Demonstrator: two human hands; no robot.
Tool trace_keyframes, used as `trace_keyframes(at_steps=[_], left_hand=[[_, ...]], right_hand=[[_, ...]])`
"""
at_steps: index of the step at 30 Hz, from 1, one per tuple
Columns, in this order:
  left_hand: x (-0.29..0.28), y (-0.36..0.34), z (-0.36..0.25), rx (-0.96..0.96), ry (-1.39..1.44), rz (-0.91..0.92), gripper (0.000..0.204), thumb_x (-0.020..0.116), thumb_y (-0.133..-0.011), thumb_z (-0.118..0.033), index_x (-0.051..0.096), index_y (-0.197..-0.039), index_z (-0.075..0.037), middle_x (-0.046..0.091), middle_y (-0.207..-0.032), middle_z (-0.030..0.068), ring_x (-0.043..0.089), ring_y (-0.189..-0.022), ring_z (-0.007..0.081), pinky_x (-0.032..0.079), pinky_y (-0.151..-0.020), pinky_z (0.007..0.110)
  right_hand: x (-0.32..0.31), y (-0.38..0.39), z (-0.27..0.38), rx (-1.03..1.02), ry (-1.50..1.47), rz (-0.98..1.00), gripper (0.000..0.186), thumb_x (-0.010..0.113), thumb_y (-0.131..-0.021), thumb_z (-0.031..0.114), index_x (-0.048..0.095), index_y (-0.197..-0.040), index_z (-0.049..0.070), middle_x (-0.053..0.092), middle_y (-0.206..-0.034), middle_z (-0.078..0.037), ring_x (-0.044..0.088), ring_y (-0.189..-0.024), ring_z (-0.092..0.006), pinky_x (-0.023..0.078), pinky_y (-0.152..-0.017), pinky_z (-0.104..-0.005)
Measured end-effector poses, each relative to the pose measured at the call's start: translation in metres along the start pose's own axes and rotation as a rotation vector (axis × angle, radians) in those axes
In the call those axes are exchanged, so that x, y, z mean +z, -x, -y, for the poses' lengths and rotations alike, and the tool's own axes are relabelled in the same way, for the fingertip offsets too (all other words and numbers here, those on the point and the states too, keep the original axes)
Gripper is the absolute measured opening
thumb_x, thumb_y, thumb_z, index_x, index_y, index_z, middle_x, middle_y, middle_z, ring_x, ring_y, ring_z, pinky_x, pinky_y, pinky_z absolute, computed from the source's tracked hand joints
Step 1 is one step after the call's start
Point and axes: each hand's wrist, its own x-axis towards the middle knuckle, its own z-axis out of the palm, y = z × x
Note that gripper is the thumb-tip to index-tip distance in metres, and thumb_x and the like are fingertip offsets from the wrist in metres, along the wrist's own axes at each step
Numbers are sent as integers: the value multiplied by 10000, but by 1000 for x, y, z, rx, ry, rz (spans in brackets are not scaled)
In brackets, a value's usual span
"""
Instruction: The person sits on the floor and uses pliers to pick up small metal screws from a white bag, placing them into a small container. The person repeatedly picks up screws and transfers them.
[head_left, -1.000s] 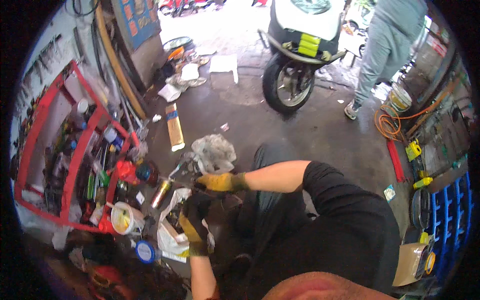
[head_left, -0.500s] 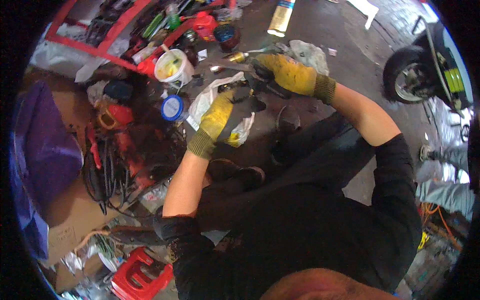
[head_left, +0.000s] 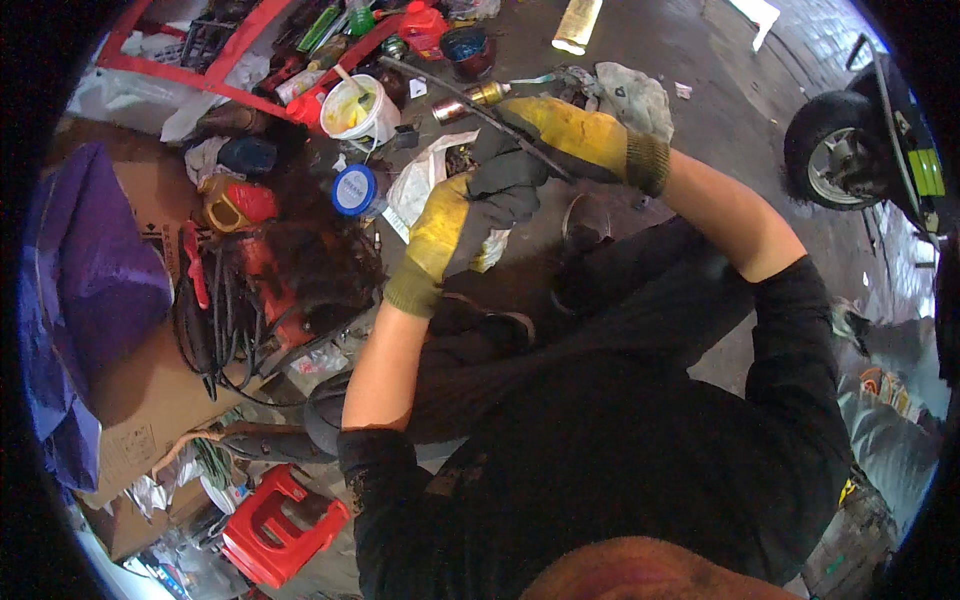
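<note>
A long, thin dark rod (head_left: pixel 430 82) runs diagonally through my gloved grip. My right hand (head_left: pixel 566 135), in a yellow-and-black glove, is closed on it. Below that, my left hand (head_left: pixel 470 210) has its gloved fingers curled against the rod's lower part; what they hold is hidden. Just beyond lie a metallic spray can (head_left: pixel 450 108), a crumpled cloth (head_left: pixel 635 95) and a pale torn bag (head_left: pixel 410 185) with dark pieces in it. A white bucket of yellow grease (head_left: pixel 360 125) and a blue round lid (head_left: pixel 353 188) sit to the left.
Red framing (head_left: pixel 220 65) and cluttered bottles surround the upper left. Cardboard (head_left: pixel 140 430), purple fabric (head_left: pixel 100 270), cables and a red plastic stool (head_left: pixel 275 520) lie left. A scooter wheel (head_left: pixel 835 150) stands at right; another person's grey-clad leg (head_left: pixel 895 360) shows at the right edge.
The view has swung down and left from the doorway. My hands have come closer together, and the dark rod now extends up-left over the spray can.
</note>
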Motion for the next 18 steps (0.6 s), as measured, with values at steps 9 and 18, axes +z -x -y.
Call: trace_keyframes(at_steps=[9, 18], left_hand=[[-18, -7, 45, 141, -42, 27, 226, 616, -883, -13, 696, -1093, -29, 714, -1084, 61, 680, -1014, 196, 543, -911, 328], [-4, -18, 13, 332, -35, -278, 241, 644, -915, -28, 660, -1149, 24, 704, -1091, 75, 685, -979, 156, 559, -864, 321]], right_hand=[[-7, -1, 11, -106, 23, 40, 518, 587, -938, 209, 501, -1414, 26, 579, -1344, -214, 544, -1265, -373, 421, -1090, -411], [-5, 45, 4, 120, 183, -223, 595, 606, -932, 253, 427, -1465, 60, 593, -1307, -210, 612, -1168, -356, 500, -974, -435]])
